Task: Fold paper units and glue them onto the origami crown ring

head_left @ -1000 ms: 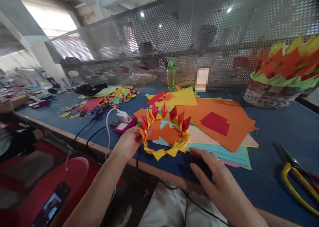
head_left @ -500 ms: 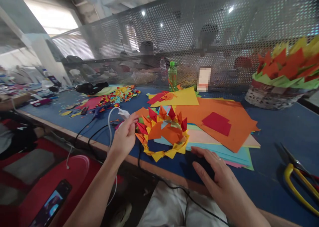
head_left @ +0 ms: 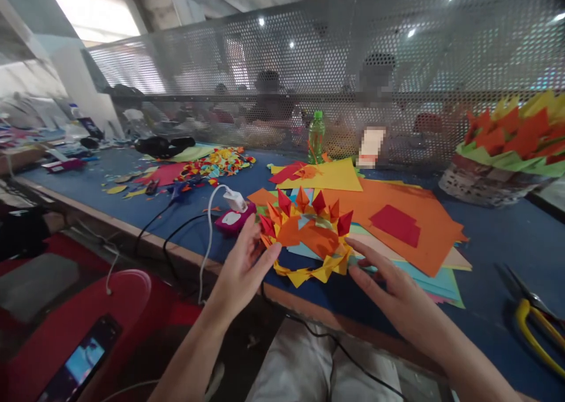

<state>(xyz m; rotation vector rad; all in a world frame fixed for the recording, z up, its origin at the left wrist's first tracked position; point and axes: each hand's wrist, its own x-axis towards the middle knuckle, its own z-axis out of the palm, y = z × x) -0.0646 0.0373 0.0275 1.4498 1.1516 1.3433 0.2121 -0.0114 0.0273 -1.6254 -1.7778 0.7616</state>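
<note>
A ring of folded paper pieces [head_left: 300, 276] stands near the table's front edge, with a yellow base and red and orange points rising along its far side. My left hand [head_left: 242, 265] is closed on its left side, thumb over the near edge and fingers partly hidden behind the paper. At the opposite side my right hand [head_left: 388, 281] has thumb and fingers apart, the fingertips at the ring's right edge. Orange sheets [head_left: 415, 253] and light blue sheets [head_left: 441, 281] lie behind and to the right, some visible through the ring.
Yellow-handled scissors [head_left: 536, 325] lie at right, below a paper-covered basket [head_left: 485, 178]. A green bottle [head_left: 316, 137] stands by the perforated screen. Small paper pieces [head_left: 220, 162] are heaped at back left. A purple power socket [head_left: 232, 219] with a white plug sits beside my left hand.
My left hand has moved right from the ring's outer side and closed on it. My right hand has come up to the ring's right edge. The view has shifted slightly.
</note>
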